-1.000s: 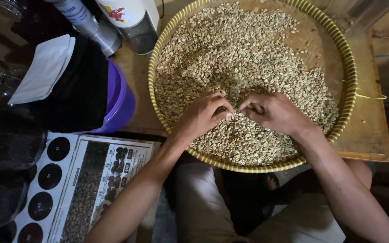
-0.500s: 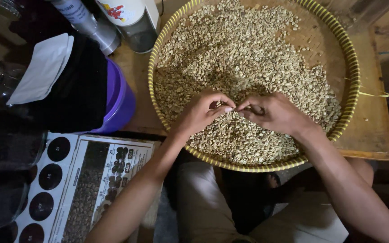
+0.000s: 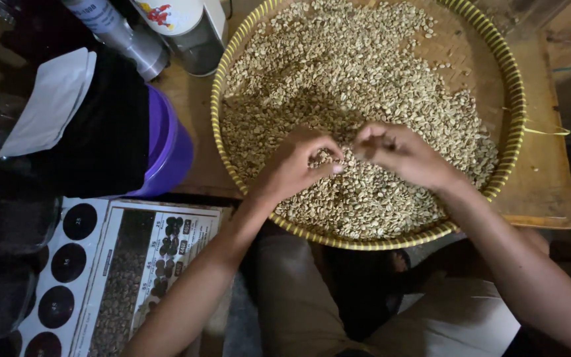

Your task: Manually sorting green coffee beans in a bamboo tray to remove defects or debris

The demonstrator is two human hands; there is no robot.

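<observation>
Pale green coffee beans [image 3: 365, 73] are heaped in a yellow-rimmed woven tray [image 3: 514, 112] on the wooden table [image 3: 543, 185]. Both hands are held over the heap — the left hand [image 3: 292, 165] with its grip curled, thumb and fingertips pressed together over beans; the right hand [image 3: 404, 155] loosely curled, its pinch not discernible.

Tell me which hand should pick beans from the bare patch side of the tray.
Probably the right hand: it lies nearer the bare patch at the woven tray's upper right; the left hand sits toward the middle.
</observation>
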